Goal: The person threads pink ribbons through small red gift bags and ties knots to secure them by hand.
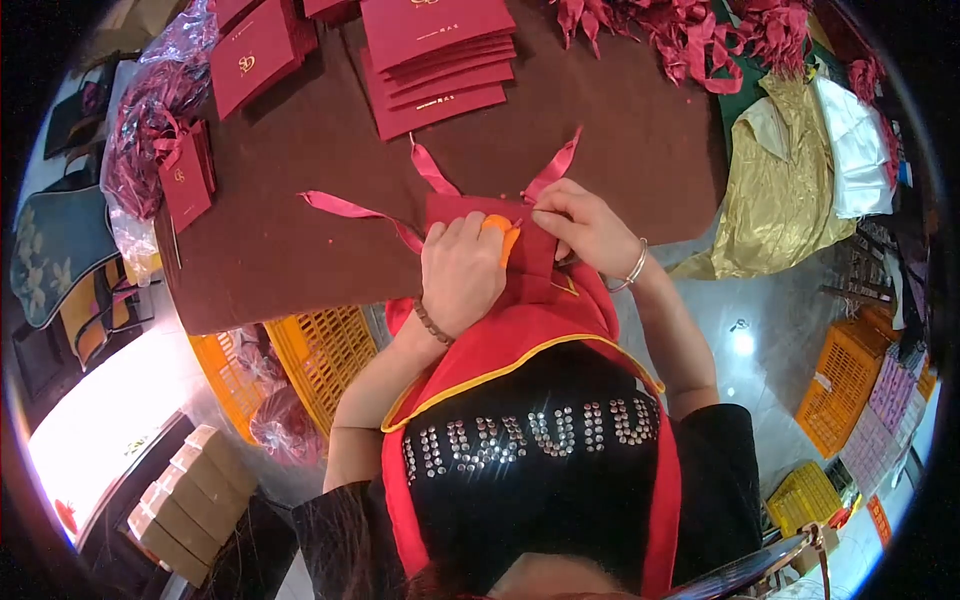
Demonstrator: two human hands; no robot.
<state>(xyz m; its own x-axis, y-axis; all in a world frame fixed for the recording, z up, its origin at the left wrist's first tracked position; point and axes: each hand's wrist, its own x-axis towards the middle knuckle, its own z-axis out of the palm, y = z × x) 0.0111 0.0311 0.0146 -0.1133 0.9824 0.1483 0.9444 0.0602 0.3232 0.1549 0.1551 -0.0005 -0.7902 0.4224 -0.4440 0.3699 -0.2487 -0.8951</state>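
A flat dark red gift bag [537,252] lies at the table's near edge, against my red apron. Pink-red ribbons [352,207] stick out from it to the left and upward, another ribbon [558,164] pointing to the upper right. My left hand [462,268] is closed, knuckles up, over the bag's left part. A bright orange plastic piece [508,238] shows at its fingers; its rest is hidden in the grip. With thumb and forefinger pressed together, my right hand [590,228] pinches at the bag's upper right edge, by the base of that ribbon.
Stacks of red gift bags [440,50] stand on the brown table [290,270]. Loose ribbons [700,45] lie far right, near a gold cloth [770,190] and white plastic bag [853,150]. Orange crates [320,360] sit below left, another crate [840,385] on the right.
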